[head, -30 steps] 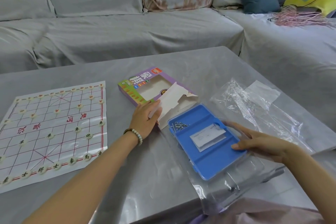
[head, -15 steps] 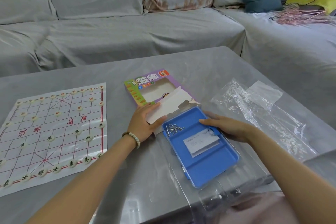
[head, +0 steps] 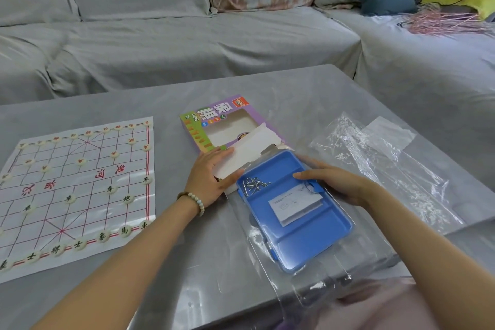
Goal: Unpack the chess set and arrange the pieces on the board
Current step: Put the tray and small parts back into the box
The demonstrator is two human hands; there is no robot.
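Looking down: a grey worktop (head: 267, 88) in front of a grey sofa (head: 187, 43), a person's two bare hands at work near the middle.
Far left: a paper xiangqi board (head: 80, 187) lies flat, its long axis running from the person toward the sofa; round cream chess pieces (head: 125, 230) already sit on its line crossings, in rows along the near and far edges and scattered between.
Left hand (head: 211, 179): rests flat on the white end flap of the purple chess box (head: 227, 126), fingers (head: 222, 154) together and extended, pressing rather than pinching; a bead bracelet (head: 197, 202) circles the wrist.
Chess box: lies flat, open end toward the person, long axis angled away to the left.
Centre: a blue plastic tray (head: 294, 211), touching the box mouth, long axis toward the person, holds small metal hooks (head: 253, 185) and a white leaflet (head: 296, 203).
Right hand (head: 340, 185): grips the tray's right edge, fingers (head: 308, 175) curled over the rim, closed on it.
Right: crumpled clear plastic wrap (head: 375, 158) lies spread.
Risk: tilting or jerking the tray could spill the loose hooks; a sleeve sweeping left could scatter the arranged pieces.
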